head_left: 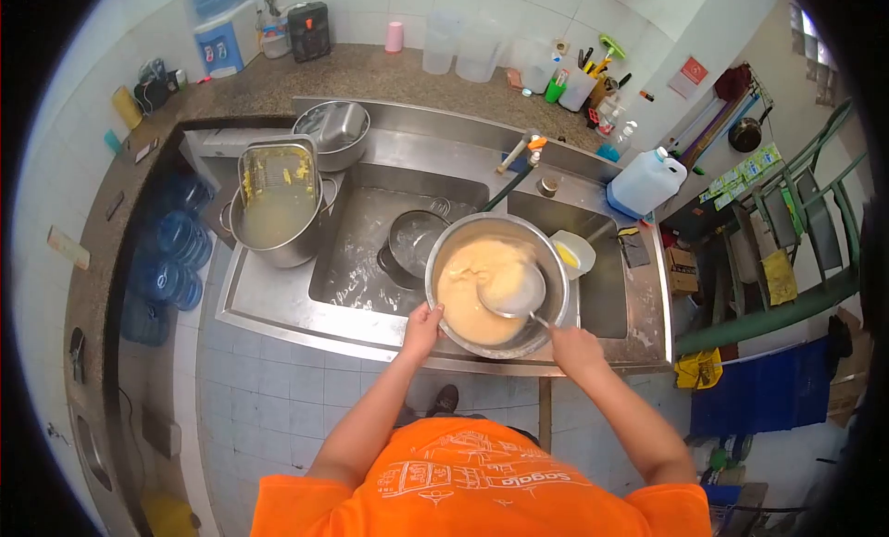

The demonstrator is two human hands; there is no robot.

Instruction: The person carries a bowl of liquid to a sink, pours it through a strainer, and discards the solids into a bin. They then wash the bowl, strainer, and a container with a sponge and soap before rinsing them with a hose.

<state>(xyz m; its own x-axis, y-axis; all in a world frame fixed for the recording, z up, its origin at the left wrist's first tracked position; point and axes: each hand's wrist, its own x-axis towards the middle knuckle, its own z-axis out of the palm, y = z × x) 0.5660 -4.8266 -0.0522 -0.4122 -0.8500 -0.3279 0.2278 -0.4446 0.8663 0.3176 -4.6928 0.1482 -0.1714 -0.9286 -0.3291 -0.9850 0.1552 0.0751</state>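
Steel bowl (438,256) of pale batter (470,296) at the sink's (359,255) front edge
Left hand (423,329) grips the bowl's near rim; right hand (576,348) is closed on the handle of a ladle (512,291) lying in the batter. A pot (413,244) stands just behind.

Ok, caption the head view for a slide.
Left hand steadies a steel bowl of batter at the sink; right hand holds a ladle.

Your left hand (423,329) grips the rim of the steel bowl (552,259) at its seven o'clock. Your right hand (576,347), at five o'clock, holds the ladle (511,290), whose cup rests in the pale batter (468,305). A small pot (414,241) sits in the sink (361,259) at the bowl's ten o'clock, and a white jug (648,181) stands at two o'clock.
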